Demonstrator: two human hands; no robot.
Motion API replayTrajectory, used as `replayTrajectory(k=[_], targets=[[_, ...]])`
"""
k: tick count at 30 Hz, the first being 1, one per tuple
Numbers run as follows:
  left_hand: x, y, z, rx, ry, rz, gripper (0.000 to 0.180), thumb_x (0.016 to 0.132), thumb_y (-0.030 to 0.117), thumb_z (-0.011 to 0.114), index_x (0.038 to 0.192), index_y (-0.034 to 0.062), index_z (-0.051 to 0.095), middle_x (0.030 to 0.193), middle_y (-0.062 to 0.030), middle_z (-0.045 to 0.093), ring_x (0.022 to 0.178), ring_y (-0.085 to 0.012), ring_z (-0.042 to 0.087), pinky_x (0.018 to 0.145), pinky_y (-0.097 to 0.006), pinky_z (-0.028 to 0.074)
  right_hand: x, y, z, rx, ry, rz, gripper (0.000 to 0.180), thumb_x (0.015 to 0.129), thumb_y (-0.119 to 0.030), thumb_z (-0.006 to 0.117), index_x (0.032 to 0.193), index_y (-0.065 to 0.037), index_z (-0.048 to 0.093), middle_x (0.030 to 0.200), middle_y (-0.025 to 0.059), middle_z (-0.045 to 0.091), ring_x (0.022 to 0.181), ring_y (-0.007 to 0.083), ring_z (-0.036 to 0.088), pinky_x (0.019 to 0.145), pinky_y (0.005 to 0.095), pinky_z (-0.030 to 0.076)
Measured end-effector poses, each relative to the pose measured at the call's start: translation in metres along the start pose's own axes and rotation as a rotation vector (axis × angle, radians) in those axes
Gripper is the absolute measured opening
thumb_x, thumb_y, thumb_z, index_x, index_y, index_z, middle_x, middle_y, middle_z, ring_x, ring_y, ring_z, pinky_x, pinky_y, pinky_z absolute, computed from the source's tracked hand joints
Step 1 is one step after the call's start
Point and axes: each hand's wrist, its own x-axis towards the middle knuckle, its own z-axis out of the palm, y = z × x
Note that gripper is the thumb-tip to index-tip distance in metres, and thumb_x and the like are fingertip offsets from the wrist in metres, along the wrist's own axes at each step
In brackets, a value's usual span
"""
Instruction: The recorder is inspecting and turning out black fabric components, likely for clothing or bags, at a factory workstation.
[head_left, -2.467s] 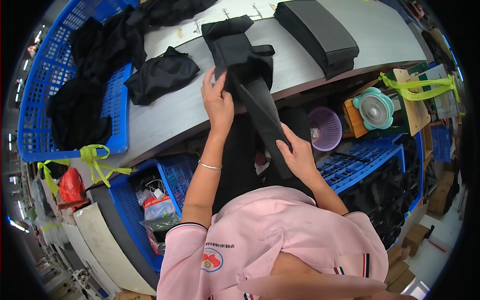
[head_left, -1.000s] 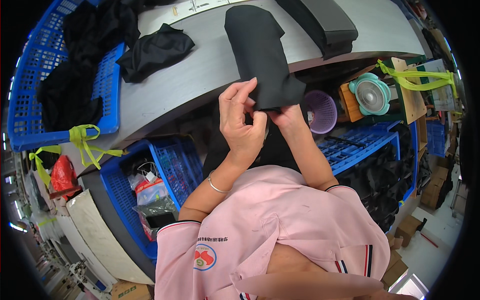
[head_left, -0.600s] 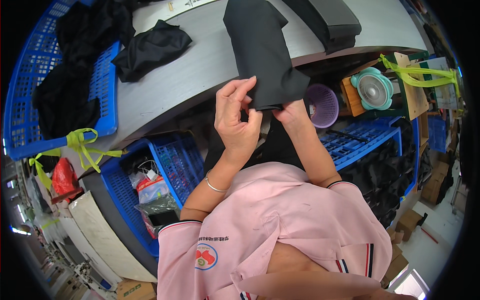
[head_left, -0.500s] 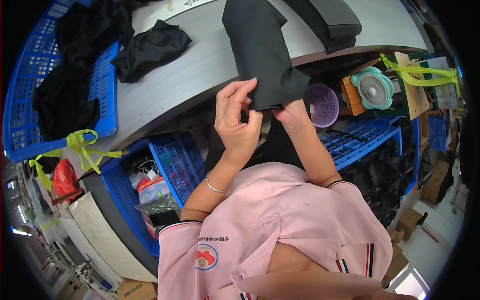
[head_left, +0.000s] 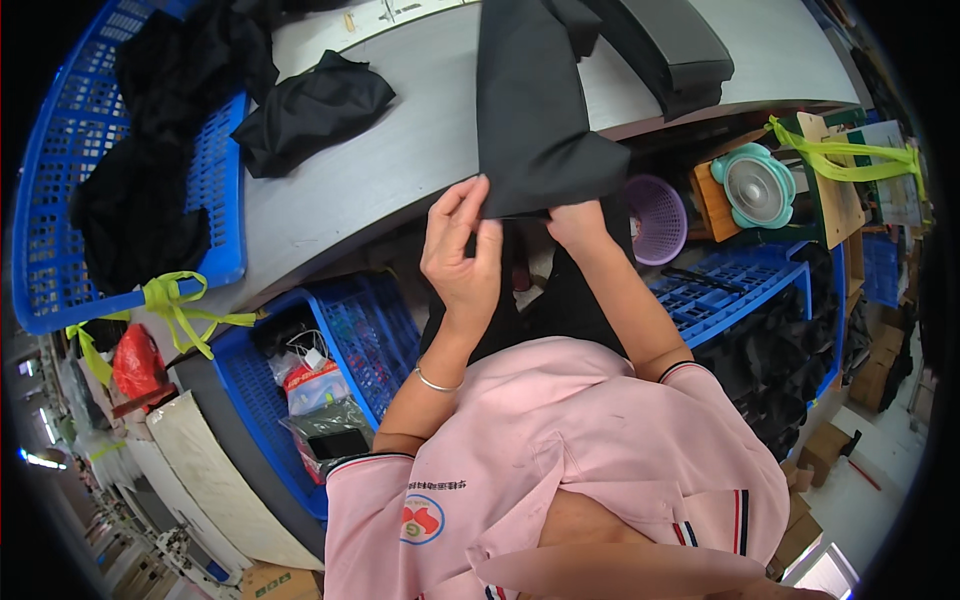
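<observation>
Table (head_left: pixel 420 120), grey, at twelve o'clock from the wearer. Black cloth (head_left: pixel 535 120), one, reaching from over the table past its near edge; judged light, soft and limp, mildly slippery, hardly fragile; best held by both lower corners, kept spread against folding. Left hand (head_left: pixel 460 255), at the cloth's seven o'clock corner: thumb and forefinger apart; pinch cannot be told. Right hand (head_left: pixel 580 228), at five o'clock: fingertips hidden under the hem, closure cannot be told.

The bare left hand (head_left: pixel 460 262) has fingers (head_left: pixel 462 205) lightly bent, thumb (head_left: pixel 488 240) apart below them; right of those fingers, the bare right hand (head_left: pixel 580 226) has its fingertips hidden. Both forearms (head_left: pixel 632 298) converge forward.
</observation>
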Motion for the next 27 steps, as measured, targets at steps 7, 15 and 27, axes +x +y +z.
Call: replayTrajectory(k=[7, 15, 27], targets=[[-0.003, -0.07, -0.004, -0.264, 0.169, -0.524, 0.027, 0.099, 0.0, 0.055, 0.122, -0.0033, 0.068, 0.096, -0.0056, 0.073, 0.075, -0.0074, 0.063, 0.061, -0.023, 0.053, 0.021, -0.011, 0.005, -0.612, -0.396, -0.024, 0.031, 0.092, -0.007, 0.061, 0.122, 0.002, 0.061, 0.124, 0.0148, 0.064, 0.115, 0.0278, 0.06, 0.097, 0.0371, 0.049], [-0.017, -0.086, 0.019, -0.736, -0.029, -0.851, 0.022, 0.099, 0.014, 0.066, 0.116, 0.0001, 0.067, 0.103, -0.006, 0.073, 0.088, -0.012, 0.069, 0.077, -0.026, 0.056, 0.006, 0.023, 0.033, -1.378, -0.078, -0.698, 0.032, 0.076, -0.01, 0.066, 0.107, 0.0, 0.067, 0.11, 0.0209, 0.064, 0.109, 0.0415, 0.058, 0.099, 0.0521, 0.044], [-0.035, -0.092, 0.02, -0.658, -0.133, -0.949, 0.012, 0.093, 0.009, 0.068, 0.097, -0.0022, 0.068, 0.081, -0.0034, 0.071, 0.072, -0.0126, 0.067, 0.065, -0.027, 0.051, 0.013, 0.013, 0.024, -1.679, -0.53, -0.301, 0.034, 0.091, -0.023, 0.065, 0.124, -0.016, 0.068, 0.123, 0.0079, 0.061, 0.112, 0.0329, 0.059, 0.087, 0.045, 0.054]])
